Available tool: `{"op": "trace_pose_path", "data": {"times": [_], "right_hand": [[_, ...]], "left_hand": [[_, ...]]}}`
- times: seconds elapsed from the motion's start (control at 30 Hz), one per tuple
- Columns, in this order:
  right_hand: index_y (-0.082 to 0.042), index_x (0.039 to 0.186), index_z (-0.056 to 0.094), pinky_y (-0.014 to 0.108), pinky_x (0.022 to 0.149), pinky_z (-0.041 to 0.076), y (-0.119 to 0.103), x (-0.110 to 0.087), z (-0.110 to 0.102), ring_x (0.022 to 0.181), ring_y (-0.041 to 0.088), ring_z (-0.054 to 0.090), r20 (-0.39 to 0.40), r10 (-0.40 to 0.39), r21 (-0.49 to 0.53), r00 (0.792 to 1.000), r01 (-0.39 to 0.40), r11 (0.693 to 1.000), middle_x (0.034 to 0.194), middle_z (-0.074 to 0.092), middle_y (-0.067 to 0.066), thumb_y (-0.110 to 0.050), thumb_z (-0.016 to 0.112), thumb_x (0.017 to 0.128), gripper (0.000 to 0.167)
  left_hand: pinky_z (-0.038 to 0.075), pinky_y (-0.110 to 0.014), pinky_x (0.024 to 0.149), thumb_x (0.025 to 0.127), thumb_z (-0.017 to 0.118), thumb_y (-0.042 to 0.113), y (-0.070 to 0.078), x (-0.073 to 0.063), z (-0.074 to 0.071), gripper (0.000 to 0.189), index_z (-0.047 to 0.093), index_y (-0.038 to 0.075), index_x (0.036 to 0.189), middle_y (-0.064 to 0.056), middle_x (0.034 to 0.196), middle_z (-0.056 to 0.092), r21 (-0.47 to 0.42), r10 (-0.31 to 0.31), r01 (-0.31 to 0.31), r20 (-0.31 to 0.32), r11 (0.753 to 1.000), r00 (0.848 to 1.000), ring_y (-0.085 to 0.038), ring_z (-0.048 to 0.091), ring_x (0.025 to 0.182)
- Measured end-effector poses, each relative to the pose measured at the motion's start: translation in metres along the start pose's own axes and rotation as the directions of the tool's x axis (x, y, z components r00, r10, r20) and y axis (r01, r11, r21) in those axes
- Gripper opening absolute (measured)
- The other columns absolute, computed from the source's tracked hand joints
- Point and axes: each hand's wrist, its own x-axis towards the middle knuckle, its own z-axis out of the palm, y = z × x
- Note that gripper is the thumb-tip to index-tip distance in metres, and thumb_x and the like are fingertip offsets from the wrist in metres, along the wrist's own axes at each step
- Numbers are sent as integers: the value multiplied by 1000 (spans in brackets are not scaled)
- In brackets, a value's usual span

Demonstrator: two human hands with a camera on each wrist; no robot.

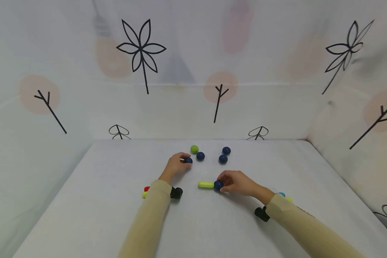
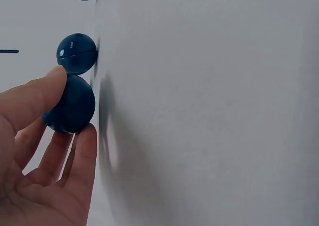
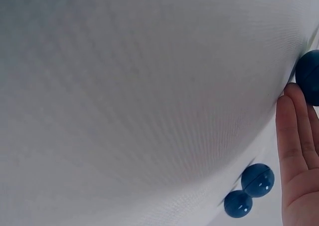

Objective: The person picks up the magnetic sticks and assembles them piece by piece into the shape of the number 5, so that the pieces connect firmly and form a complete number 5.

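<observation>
My left hand pinches a glossy dark blue ball between thumb and fingers at the back middle of the table. In the left wrist view this ball appears just above the cloth surface, in line with a second blue ball. My right hand holds another dark blue ball nearer the front, thumb and fingers around its right side. A yellow-green cylinder lies sideways with its right end against that ball. The right wrist view catches only part of the held ball.
Beyond the left hand sit a green ball and a blue ball. Two more blue balls stand right of them. Red and yellow pieces show beside the left sleeve; blue and yellow pieces peek out behind the right forearm.
</observation>
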Motion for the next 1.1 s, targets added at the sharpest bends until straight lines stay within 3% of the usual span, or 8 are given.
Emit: {"op": "trace_pose_path", "data": {"times": [0.7,1.1], "right_hand": [[2,112,63,26,76,55,2,1,1,88,18,63,-4,7,-18,1000,-7,1000,98,67,3,-5,76,86,30],[2,112,63,27,76,55,2,1,0,88,16,63,3,-8,-23,1000,8,1000,98,67,3,-4,75,87,29]], "left_hand": [[50,-42,97,88,77,11,-4,-38,1,36,67,8,121,-10,122,62,3,45,-46,143,999,989,-28,60,112],[51,-43,96,86,78,8,-5,-56,2,34,67,8,118,-10,119,64,-50,40,-30,202,998,979,-28,61,111]]}}
